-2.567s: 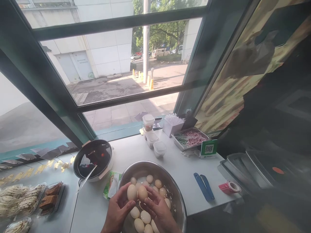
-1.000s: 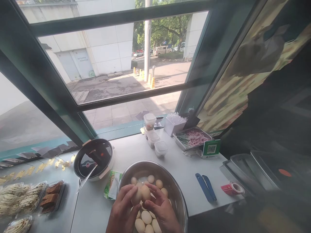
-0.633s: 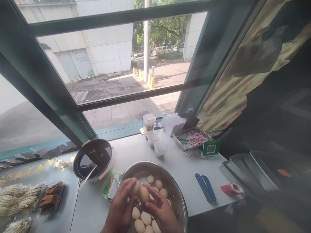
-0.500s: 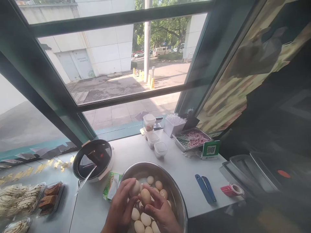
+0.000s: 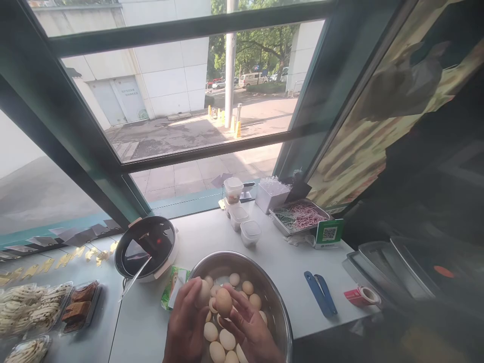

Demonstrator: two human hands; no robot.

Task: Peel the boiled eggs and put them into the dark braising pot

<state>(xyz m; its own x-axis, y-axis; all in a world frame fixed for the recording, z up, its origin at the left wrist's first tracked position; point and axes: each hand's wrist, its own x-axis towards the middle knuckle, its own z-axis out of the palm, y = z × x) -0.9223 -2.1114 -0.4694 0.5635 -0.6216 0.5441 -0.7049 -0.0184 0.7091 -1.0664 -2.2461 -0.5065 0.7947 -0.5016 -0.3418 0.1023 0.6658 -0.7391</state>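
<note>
A steel bowl [image 5: 278, 295] holding several loose eggs [image 5: 227, 339] stands at the near edge of the white table. Above it, my left hand [image 5: 186, 320] is closed around a pale egg [image 5: 203, 294], with the fingers on its far left side. Between the fingertips of my right hand [image 5: 254, 327] is a browner egg [image 5: 224, 302]. The two held eggs are close together, over the left half of the bowl. My hands hide part of the bowl's near side and some eggs in it.
Left of the bowl are a pot of dark liquid [image 5: 130, 262] with a ladle and a green packet [image 5: 166, 292]. Behind stand lidded plastic tubs [image 5: 250, 233]. To the right lie a blue folding tool [image 5: 320, 295] and a tape roll [image 5: 361, 296]. Packaged pastries [image 5: 81, 307] sit far left.
Both hands have shifted slightly left with their eggs. The browner egg is a little higher and turned, and the pale egg sits deeper in the left hand's grip.
</note>
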